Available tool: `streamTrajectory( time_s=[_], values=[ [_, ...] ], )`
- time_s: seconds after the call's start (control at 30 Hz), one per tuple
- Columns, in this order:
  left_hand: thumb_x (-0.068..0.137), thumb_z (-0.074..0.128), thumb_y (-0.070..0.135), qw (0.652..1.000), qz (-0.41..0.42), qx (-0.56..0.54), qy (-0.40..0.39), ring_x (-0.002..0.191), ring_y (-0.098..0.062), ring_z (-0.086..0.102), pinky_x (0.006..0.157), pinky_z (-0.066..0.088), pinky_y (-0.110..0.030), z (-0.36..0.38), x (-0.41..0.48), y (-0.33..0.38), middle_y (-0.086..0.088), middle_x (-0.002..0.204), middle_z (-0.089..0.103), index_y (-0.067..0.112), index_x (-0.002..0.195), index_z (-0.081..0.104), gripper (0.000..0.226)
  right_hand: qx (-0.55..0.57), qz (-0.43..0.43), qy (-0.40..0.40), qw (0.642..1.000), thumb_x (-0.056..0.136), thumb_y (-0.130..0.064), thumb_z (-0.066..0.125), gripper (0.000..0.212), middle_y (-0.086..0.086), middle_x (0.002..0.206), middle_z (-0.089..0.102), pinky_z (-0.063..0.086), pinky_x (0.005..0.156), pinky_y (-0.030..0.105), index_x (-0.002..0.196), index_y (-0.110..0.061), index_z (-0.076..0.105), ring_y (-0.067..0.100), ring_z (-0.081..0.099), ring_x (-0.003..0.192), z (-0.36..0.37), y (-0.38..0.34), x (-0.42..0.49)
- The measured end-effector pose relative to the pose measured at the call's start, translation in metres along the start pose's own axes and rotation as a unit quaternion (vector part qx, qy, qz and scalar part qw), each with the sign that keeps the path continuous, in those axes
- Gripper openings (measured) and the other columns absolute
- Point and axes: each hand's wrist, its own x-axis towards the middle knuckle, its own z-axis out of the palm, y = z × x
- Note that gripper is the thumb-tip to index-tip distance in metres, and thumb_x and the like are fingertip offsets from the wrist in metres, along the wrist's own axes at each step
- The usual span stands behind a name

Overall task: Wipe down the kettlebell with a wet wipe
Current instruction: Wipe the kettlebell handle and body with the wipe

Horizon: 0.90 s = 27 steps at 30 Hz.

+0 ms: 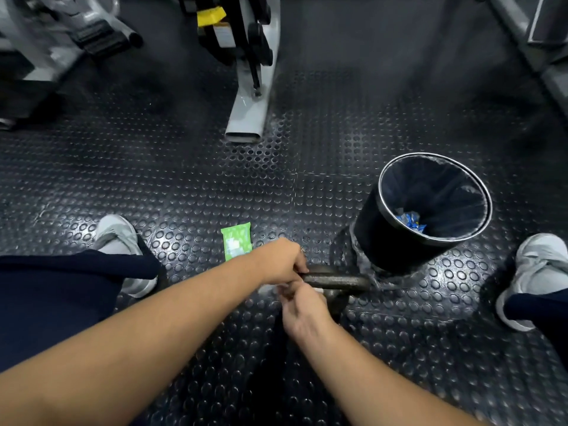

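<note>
The kettlebell (pixel 336 281) is sitting on the studded rubber floor (pixel 190 186) between the person's feet, just in front of the black bin (pixel 396 238) and almost touching its base. Its dark handle is lying crosswise in the view, with the body showing only partly below it. The left hand (pixel 281 262) is reaching in from the left and wrapping its curled fingers over the left end of the handle, gripping it. The right hand (pixel 302 312) is coming up from below, just beside the left hand, with its fingers curled in against the near side of the handle. A sliver of white, the wet wipe (pixel 318 290), is peeking out at those fingertips, so this hand is pinching the wipe against the metal, though most of the wipe is hidden. A green pack of wipes (pixel 236 241) is lying flat on the floor just beyond the left wrist, apart from the kettlebell. Blue wrappers (pixel 410 221) are lying at the bottom of the bin. A grey shoe (pixel 118 241) is resting at the left and another grey shoe (pixel 538 265) at the right edge. A pale machine leg (pixel 249 118) is standing farther back.
</note>
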Motion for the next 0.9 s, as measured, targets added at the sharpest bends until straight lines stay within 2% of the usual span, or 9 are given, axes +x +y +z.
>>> streamTrajectory(
  time_s=[0.07,0.2,0.27,0.33,0.43,0.57,0.7,0.8,0.9],
  values=[
    [0.088,0.076,0.014,1.0,0.001,-0.003,0.004,0.107,-0.012,0.07,0.096,0.052,-0.026,0.001,0.001,-0.002,0.006,0.114,0.077,0.018,0.116,0.079,0.028,0.004,-0.008,0.012,1.0,0.079,0.031,0.033,0.039,0.019,0.083,0.066,0.046,0.057,0.03,0.088,0.005,0.06,0.022,0.06,0.069,0.002,-0.003,-0.005],
    [0.088,0.071,0.005,1.0,0.005,0.005,0.014,0.106,-0.013,0.071,0.095,0.054,-0.027,0.004,0.002,0.0,0.006,0.112,0.078,0.02,0.114,0.08,0.031,-0.025,-0.014,0.021,0.999,0.083,0.027,0.04,0.033,0.009,0.048,0.06,0.041,0.036,0.021,0.076,-0.002,0.055,0.014,0.055,0.039,0.007,-0.006,-0.012],
    [0.087,0.071,0.005,1.0,-0.001,-0.006,0.015,0.104,-0.013,0.072,0.094,0.055,-0.029,0.003,0.002,-0.002,0.005,0.111,0.078,0.019,0.113,0.08,0.031,-0.033,0.001,-0.001,0.999,0.085,0.026,0.036,0.034,0.012,0.058,0.061,0.046,0.04,0.026,0.085,-0.002,0.056,0.017,0.057,0.044,0.009,-0.01,-0.014],
    [0.087,0.075,0.011,1.0,-0.01,-0.021,0.013,0.101,-0.011,0.072,0.092,0.056,-0.029,0.0,0.0,-0.005,0.007,0.109,0.078,0.02,0.112,0.081,0.027,-0.057,0.014,-0.035,0.998,0.084,0.025,0.03,0.037,0.015,0.069,0.064,0.05,0.056,0.033,0.093,0.001,0.057,0.02,0.062,0.046,0.003,-0.013,-0.009],
    [0.084,0.082,0.028,1.0,-0.009,-0.023,-0.001,0.097,-0.009,0.07,0.087,0.053,-0.022,0.0,-0.001,-0.003,0.009,0.108,0.078,0.021,0.113,0.08,0.03,-0.1,0.018,-0.068,0.993,0.083,0.025,0.031,0.038,0.02,0.071,0.069,0.052,0.073,0.036,0.088,0.007,0.065,0.024,0.067,0.058,-0.018,-0.017,0.0],
    [0.087,0.08,0.028,1.0,0.002,-0.003,0.002,0.103,-0.011,0.069,0.087,0.049,-0.02,0.001,-0.001,0.0,0.007,0.115,0.076,0.018,0.119,0.078,0.033,-0.13,0.016,-0.069,0.989,0.084,0.025,0.034,0.029,0.017,0.062,0.059,0.045,0.044,0.031,0.087,0.009,0.058,0.024,0.057,0.047,-0.026,-0.021,0.002],
    [0.089,0.076,0.016,1.0,-0.009,-0.004,0.007,0.106,-0.01,0.07,0.092,0.049,-0.018,0.001,0.001,-0.001,0.007,0.116,0.076,0.019,0.117,0.079,0.028,-0.105,0.014,-0.073,0.992,0.086,0.023,0.038,0.03,0.024,0.078,0.067,0.048,0.047,0.03,0.099,0.013,0.063,0.028,0.062,0.051,-0.016,-0.017,-0.008],
    [0.088,0.074,0.009,1.0,-0.031,-0.006,0.0,0.101,-0.009,0.071,0.095,0.055,-0.028,-0.001,0.003,0.002,0.01,0.111,0.077,0.023,0.111,0.08,0.028,-0.074,0.0,-0.034,0.997,0.088,0.017,0.051,0.03,0.019,0.088,0.064,0.043,0.056,0.029,0.113,0.01,0.065,0.019,0.055,0.061,-0.01,-0.009,-0.012],
    [0.088,0.071,0.005,1.0,-0.019,0.004,0.005,0.1,-0.011,0.071,0.093,0.057,-0.031,-0.003,0.003,0.006,0.009,0.108,0.078,0.022,0.109,0.081,0.029,-0.071,-0.014,-0.03,0.997,0.09,0.017,0.047,0.018,0.011,0.057,0.063,0.04,0.044,0.025,0.098,0.01,0.06,0.013,0.053,0.039,-0.004,-0.009,-0.015]
  ],
)
